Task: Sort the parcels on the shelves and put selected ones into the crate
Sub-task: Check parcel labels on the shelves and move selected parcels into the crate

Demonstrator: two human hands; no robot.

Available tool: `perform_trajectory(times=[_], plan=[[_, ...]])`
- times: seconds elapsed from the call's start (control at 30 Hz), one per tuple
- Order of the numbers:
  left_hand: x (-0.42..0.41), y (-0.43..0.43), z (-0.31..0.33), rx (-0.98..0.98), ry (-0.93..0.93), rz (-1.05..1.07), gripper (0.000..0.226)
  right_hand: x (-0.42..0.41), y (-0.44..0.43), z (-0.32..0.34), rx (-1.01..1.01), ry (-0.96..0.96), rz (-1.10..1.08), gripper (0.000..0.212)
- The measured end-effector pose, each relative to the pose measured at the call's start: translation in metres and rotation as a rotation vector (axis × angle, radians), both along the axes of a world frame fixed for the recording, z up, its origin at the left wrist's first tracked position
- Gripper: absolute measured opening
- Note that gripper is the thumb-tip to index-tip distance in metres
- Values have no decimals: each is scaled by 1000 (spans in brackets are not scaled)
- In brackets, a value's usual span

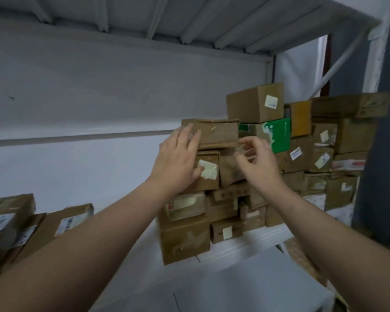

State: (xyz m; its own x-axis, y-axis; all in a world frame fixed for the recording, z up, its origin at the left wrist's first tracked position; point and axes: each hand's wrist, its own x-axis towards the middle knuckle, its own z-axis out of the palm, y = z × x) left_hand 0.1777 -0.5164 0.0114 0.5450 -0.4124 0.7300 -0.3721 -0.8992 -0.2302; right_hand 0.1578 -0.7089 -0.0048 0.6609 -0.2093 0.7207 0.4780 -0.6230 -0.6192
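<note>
On the shelf (239,249), the left hand (178,158) pressed flat against a stacked box (218,134); the right hand (256,158) hovered loosely curled, empty.

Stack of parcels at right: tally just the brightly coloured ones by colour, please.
Green parcel: 1
Yellow parcel: 1
Total: 2
The rest of the stack reads as mostly brown cardboard.

Brown cardboard parcels (216,134), one green box (279,134), white shelf (245,251), pale labels (208,168).
</note>
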Motion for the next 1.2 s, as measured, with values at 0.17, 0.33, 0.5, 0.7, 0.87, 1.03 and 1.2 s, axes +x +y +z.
perform_trajectory(times=[0.17, 0.33, 0.5, 0.7, 0.87, 1.03, 1.2], plan=[[29, -58, 21, 175, -125, 191, 95, 19, -41, 4, -75, 55, 55, 33], [49, -94, 33, 253, -145, 347, 92, 31, -55, 3, 35, 77, 262, 34], [49, -101, 36, 205, -262, 279, 70, 33, -63, 1, 161, 55, 390, 29], [14, -60, 26, 31, -490, -53, 79, 30, -65, 9, 332, 172, 683, 13], [-27, -36, 4, 74, -551, -115, 53, 19, -38, 18, 550, 338, 953, 72], [-49, -19, -23, 207, -557, -125, 57, 0, -4, 22, 625, 349, 1037, 93], [-66, -9, -31, -28, -267, -182, 37, -2, 5, 16, 612, 191, 914, 68]])
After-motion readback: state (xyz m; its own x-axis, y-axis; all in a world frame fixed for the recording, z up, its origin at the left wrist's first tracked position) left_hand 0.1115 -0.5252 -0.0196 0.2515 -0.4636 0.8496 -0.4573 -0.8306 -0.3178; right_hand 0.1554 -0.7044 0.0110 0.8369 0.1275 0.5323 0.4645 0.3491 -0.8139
